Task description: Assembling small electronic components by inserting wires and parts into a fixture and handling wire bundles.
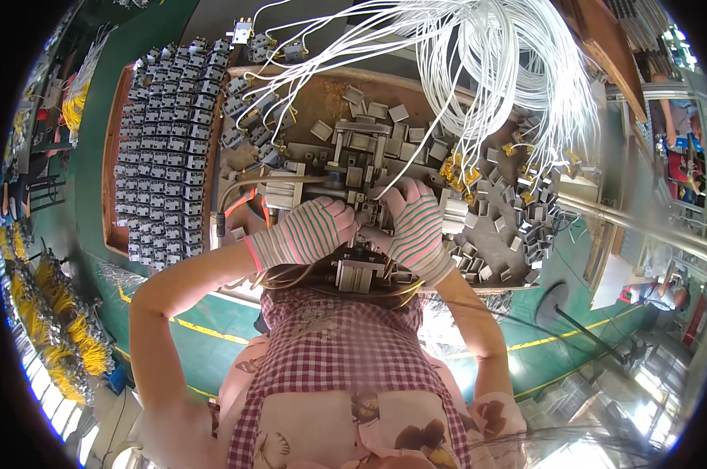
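Observation:
Both my hands wear striped knit gloves and meet at a metal fixture (pixel 357 172) on the bench. My left hand (pixel 310 230) is closed, its fingertips at the near part of the fixture; what they pinch is hidden. Opposite it, my right hand (pixel 416 227) has its fingers curled around the end of a white wire (pixel 422 147). That wire runs up and right from the fingers to a large bundle of white wires (pixel 479 70). Several small metal box-shaped housings (pixel 361 142) lie around the far side of the fixture.
To the left, a wooden tray (pixel 117 195) holds rows of small dark switch-like parts (pixel 170 141). Wired parts (pixel 248 117) lie beside it. Loose metal housings (pixel 494 223) and yellowish wire ends (pixel 459 172) spread over the right of the bench. An orange-handled tool (pixel 261 205) lies left of the fixture.

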`<state>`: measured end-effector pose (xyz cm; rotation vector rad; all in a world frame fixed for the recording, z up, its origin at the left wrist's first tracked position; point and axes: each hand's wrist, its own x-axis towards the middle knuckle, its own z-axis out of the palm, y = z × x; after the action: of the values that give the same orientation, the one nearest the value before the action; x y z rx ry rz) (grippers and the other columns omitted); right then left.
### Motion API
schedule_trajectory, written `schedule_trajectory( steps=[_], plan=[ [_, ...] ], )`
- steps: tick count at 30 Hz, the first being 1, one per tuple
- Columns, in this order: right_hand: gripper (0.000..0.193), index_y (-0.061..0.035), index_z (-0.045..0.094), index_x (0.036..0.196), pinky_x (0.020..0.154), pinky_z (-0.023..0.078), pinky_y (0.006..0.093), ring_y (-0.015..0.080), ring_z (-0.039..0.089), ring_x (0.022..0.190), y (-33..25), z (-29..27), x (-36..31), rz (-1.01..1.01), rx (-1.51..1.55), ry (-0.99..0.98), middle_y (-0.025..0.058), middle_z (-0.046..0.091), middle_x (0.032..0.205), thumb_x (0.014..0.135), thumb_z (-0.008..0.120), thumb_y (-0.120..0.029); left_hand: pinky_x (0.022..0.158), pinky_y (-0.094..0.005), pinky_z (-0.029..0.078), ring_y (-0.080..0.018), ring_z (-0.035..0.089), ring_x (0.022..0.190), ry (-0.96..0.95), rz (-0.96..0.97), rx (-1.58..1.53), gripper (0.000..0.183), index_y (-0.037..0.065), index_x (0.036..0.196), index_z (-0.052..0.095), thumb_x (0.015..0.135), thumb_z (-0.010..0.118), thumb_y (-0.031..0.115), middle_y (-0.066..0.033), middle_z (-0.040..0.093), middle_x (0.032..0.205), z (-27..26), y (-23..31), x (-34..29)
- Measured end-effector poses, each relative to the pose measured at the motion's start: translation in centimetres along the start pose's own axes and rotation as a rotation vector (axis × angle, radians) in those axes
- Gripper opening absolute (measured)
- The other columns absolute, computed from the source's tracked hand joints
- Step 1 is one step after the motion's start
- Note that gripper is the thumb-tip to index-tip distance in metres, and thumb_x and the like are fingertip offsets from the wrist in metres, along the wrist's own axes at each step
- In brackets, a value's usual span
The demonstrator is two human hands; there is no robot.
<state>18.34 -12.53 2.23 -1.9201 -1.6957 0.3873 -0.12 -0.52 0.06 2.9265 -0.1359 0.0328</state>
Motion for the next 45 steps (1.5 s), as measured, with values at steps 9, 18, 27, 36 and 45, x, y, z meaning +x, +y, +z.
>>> schedule_trajectory(
  steps=[9, 18, 27, 36, 45],
  plan=[
    [0.037, -0.0059, 0.066, 0.108, 0.085, 0.047, 0.0439, 0.0311, 0.062, 0.094, 5.8, -3.8, -2.9, 0.174, -0.012, 0.581, 0.0121, 0.066, 0.098, 0.074, 0.077, -0.015, 0.084, -0.0323, 0.05, -0.0198, 0.061, 0.097, 0.352, -0.384, -0.598, 0.037, 0.01, 0.13, 0.059, 0.097, 0.054, 0.025, -0.0093, 0.061, 0.112, -1.2, 1.8, -2.1],
    [0.027, -0.0064, 0.069, 0.101, 0.086, 0.046, 0.0446, 0.0349, 0.058, 0.086, 11.2, -6.6, -2.4, 0.274, -0.341, 0.222, 0.0161, 0.063, 0.087, 0.079, 0.075, -0.021, 0.077, -0.0268, 0.049, -0.0129, 0.058, 0.079, 0.389, -0.511, -1.037, 0.052, 0.01, 0.135, 0.053, 0.09, 0.068, 0.032, -0.0083, 0.058, 0.116, -1.5, 2.7, 3.1],
    [0.035, -0.0007, 0.06, 0.12, 0.077, 0.052, 0.0303, 0.0181, 0.062, 0.085, 2.9, -10.6, -6.9, 0.398, 0.275, 0.335, 0.0108, 0.065, 0.102, 0.087, 0.069, -0.007, 0.084, -0.0382, 0.049, -0.0297, 0.064, 0.086, 0.682, -0.688, 0.181, 0.027, 0.005, 0.108, 0.067, 0.082, 0.07, 0.012, -0.0123, 0.066, 0.09, -11.1, -6.0, -6.3],
    [0.03, -0.0086, 0.064, 0.111, 0.085, 0.049, 0.0419, 0.0314, 0.059, 0.1, 3.8, -12.3, -8.7, -0.033, -0.446, -0.095, 0.0131, 0.062, 0.111, 0.082, 0.069, -0.008, 0.088, -0.0382, 0.051, -0.0314, 0.064, 0.099, 0.706, -1.613, 0.209, 0.029, 0.007, 0.103, 0.072, 0.079, 0.076, 0.022, -0.0133, 0.066, 0.111, -1.0, -7.6, -44.5],
    [0.029, -0.0197, 0.059, 0.095, 0.096, 0.043, 0.045, 0.0228, 0.056, 0.116, 0.9, -10.0, -5.1, -0.324, -0.661, 0.184, 0.0003, 0.061, 0.098, 0.076, 0.069, -0.001, 0.104, -0.0408, 0.043, -0.0264, 0.054, 0.123, 1.005, -1.309, -0.331, 0.052, 0.007, 0.131, 0.059, 0.086, 0.072, 0.031, -0.0139, 0.053, 0.137, 10.6, -15.2, -56.9]
  ],
)
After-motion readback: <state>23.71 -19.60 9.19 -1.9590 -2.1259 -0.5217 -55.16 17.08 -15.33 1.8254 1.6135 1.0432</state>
